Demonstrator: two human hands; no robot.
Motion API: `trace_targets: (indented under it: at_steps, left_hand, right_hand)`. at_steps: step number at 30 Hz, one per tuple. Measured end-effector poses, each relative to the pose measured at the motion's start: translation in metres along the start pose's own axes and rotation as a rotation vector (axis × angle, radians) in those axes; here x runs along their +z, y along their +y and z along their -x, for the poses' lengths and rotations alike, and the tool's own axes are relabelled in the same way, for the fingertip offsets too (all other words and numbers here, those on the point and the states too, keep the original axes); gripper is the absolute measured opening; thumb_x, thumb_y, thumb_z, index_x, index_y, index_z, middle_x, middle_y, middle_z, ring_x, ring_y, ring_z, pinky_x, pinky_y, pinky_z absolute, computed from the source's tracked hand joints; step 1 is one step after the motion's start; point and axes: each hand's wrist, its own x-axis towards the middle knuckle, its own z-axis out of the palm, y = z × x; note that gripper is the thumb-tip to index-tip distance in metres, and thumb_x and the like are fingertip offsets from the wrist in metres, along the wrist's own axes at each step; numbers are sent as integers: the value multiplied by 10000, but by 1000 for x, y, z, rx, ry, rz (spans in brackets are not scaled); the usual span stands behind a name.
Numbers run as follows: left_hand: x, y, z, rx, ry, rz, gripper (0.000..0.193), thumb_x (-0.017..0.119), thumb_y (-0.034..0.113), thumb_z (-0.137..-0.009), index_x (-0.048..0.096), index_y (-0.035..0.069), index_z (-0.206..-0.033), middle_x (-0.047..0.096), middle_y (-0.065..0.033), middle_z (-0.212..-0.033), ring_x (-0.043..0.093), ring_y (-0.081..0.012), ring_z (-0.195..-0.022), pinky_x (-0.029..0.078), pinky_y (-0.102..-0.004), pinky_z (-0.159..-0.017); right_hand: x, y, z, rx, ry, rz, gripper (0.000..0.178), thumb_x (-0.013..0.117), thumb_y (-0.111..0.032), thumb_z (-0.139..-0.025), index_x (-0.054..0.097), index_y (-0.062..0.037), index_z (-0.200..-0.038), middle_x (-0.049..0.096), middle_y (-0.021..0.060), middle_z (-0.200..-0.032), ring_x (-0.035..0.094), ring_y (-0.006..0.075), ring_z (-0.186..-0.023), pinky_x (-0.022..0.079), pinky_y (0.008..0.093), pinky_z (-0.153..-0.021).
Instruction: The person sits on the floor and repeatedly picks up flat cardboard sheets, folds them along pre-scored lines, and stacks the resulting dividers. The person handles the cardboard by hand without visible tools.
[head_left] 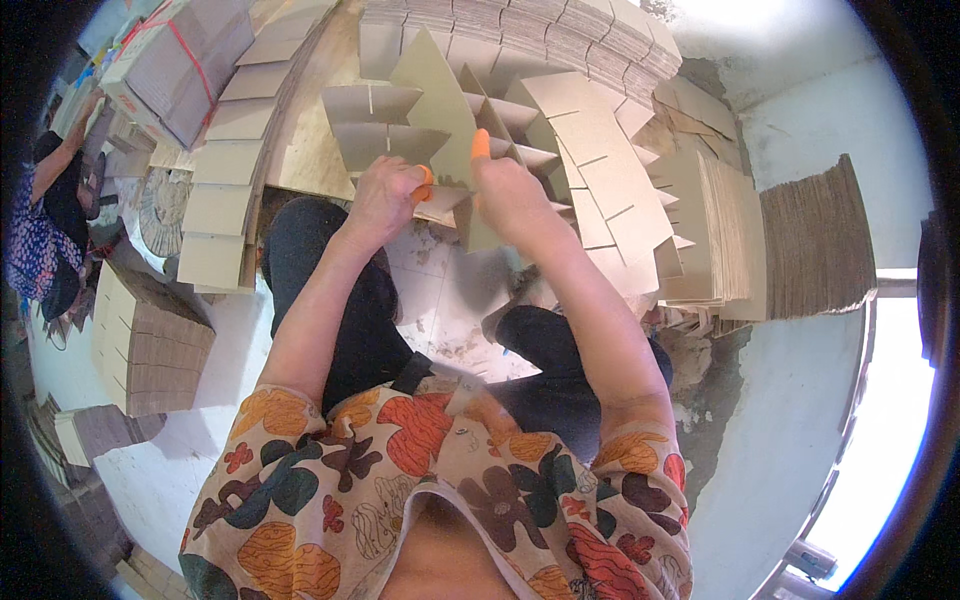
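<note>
A partly interlocked cardboard divider [432, 105] stands in front of me, made of slotted grey-brown strips crossing one another. My left hand [385, 203] is closed at its near left side, pinching the edge of a cross strip [375, 140]; an orange finger cover shows on it. My right hand [512, 198] grips the divider's long upright strip, the index finger in an orange cover lying along the board. The fingertips on the far side of the board are hidden. To the right of that hand leans a wide slotted cardboard sheet [605, 180], touching more cross strips.
Long stacks of cardboard strips [520, 35] line the far side. A row of overlapping pieces [235, 150] lies left, beside a red-strapped carton [170, 70]. Upright cardboard stacks [815, 240] stand by the right wall. Another person [50, 220] is at the far left.
</note>
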Motion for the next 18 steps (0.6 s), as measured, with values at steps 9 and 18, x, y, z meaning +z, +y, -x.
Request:
trace_targets:
  at_steps: [9, 18]
  left_hand:
    - [5, -1, 1, -25, -34, -11, 154, 727, 117, -670, 628, 70, -777, 547, -115, -690, 547, -319, -700, 452, -413, -636]
    - [2, 4, 0, -47, -61, 13, 167, 725, 98, -667, 626, 57, -794, 562, -125, -708, 560, -328, -740, 452, -421, -655]
  right_hand:
    - [2, 1, 10, -85, 126, 21, 207, 547, 17, -736, 574, 80, -932, 627, 225, -758, 637, 372, -748, 518, 448, -665]
    - [3, 23, 10, 68, 223, -26, 236, 647, -201, -791, 610, -8, -922, 636, 197, -831, 628, 358, -804, 507, 432, -683]
